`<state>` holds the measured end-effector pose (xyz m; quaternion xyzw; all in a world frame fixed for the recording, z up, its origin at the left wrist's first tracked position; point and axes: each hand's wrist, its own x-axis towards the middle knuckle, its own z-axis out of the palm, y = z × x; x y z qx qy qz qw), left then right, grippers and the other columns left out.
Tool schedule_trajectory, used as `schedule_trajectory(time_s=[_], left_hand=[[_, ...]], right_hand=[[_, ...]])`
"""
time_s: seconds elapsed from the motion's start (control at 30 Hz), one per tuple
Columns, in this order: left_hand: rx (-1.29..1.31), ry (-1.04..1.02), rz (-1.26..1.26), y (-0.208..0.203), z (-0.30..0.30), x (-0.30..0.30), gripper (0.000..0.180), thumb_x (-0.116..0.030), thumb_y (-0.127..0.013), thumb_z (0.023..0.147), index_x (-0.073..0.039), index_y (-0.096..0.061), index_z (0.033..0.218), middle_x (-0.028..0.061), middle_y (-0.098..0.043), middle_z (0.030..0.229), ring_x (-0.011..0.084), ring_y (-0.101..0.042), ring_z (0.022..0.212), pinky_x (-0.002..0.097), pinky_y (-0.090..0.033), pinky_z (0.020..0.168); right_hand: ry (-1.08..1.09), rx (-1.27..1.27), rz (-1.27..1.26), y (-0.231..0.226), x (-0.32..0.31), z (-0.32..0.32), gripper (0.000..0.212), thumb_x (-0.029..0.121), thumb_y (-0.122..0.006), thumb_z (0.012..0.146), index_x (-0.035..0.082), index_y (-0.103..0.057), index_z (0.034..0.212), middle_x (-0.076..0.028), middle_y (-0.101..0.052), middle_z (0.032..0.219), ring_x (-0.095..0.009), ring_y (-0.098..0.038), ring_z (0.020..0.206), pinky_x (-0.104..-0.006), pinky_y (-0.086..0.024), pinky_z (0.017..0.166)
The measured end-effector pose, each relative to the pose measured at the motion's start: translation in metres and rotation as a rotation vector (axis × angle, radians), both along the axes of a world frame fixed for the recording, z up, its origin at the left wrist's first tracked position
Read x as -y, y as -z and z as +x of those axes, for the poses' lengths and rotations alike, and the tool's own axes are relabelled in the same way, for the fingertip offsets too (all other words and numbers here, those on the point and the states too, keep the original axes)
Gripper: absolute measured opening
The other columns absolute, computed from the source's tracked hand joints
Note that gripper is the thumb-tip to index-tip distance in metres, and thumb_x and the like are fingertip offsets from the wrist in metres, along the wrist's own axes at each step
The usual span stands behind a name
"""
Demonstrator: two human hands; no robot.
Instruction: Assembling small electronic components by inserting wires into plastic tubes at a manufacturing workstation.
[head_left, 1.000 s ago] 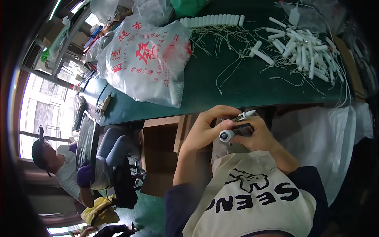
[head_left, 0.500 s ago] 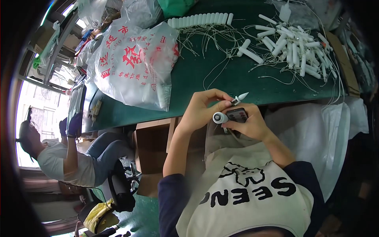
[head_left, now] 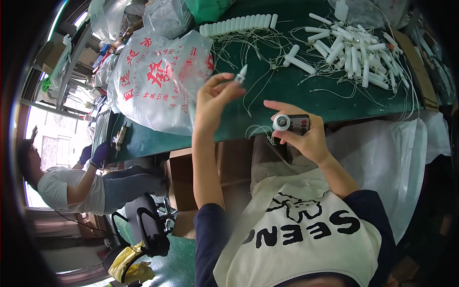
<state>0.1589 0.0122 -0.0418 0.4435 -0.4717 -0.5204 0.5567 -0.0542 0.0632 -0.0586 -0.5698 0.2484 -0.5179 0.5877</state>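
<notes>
My left hand (head_left: 215,98) is raised over the table, pinching a small white flame-shaped tip (head_left: 242,74) between thumb and fingers. Lower and to the right, my right hand (head_left: 311,141) grips a white tube (head_left: 281,123) with its open end facing up. The same hand holds a black remote control (head_left: 300,124) with red buttons against the palm. A thin white wire (head_left: 258,128) loops beside the right hand. Both hands are apart from each other.
The green table (head_left: 267,98) bears a row of white tubes (head_left: 239,25) with trailing wires, a tangled heap of similar tubes (head_left: 356,55), and a white plastic bag (head_left: 162,86). Cardboard boxes (head_left: 184,191) stand below. At left, a gloved person (head_left: 71,189) works by a chair (head_left: 146,225).
My left hand has moved away from the right, up and left, carrying the flame-shaped tip. The right hand shifted slightly right with the tube and remote. The person at left now stands.
</notes>
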Motion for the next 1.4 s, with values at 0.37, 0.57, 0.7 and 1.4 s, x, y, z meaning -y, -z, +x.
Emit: schedule_trajectory(time_s=[0.37,0.57,0.7,1.4], left_hand=[[0.910,-0.201,-0.002,0.043,0.049,0.057,0.033,-0.017,-0.070,0.074,0.004,-0.060,0.097,0.0094,-0.066,0.080,0.0137,-0.064,0.072,0.0235,-0.049,0.066],[1.125,-0.311,-0.228,0.021,0.033,0.034,0.031,-0.021,-0.066,0.078,0.004,-0.062,0.096,0.0100,-0.068,0.085,0.0164,-0.065,0.077,0.0257,-0.049,0.068],[0.189,-0.028,0.060,-0.033,-0.027,-0.018,0.052,-0.041,-0.038,0.094,0.006,-0.057,0.104,0.0166,-0.064,0.096,0.0217,-0.064,0.083,0.0294,-0.051,0.071],[0.287,0.331,0.472,-0.013,-0.057,-0.028,0.056,-0.046,-0.034,0.093,0.005,-0.056,0.102,0.0076,-0.059,0.074,0.0093,-0.051,0.055,0.0232,-0.046,0.050]], right_hand=[[0.157,-0.074,-0.006,0.005,0.000,-0.018,0.028,0.002,-0.072,0.073,0.002,-0.061,0.099,-0.002,-0.063,0.076,-0.005,-0.055,0.061,-0.0188,-0.046,0.054],[0.219,-0.179,-0.191,0.002,-0.002,-0.026,0.024,-0.001,-0.070,0.071,0.000,-0.065,0.094,-0.003,-0.065,0.082,-0.006,-0.055,0.061,-0.0193,-0.045,0.055],[0.417,-0.481,-0.519,-0.016,-0.003,-0.044,0.030,-0.002,-0.073,0.064,0.003,-0.066,0.092,-0.005,-0.064,0.084,-0.014,-0.055,0.072,-0.0255,-0.045,0.062],[0.739,-0.785,-0.803,-0.022,0.003,-0.038,0.030,-0.003,-0.069,0.061,0.009,-0.067,0.088,0.000,-0.060,0.088,-0.021,-0.050,0.079,-0.0312,-0.044,0.064]])
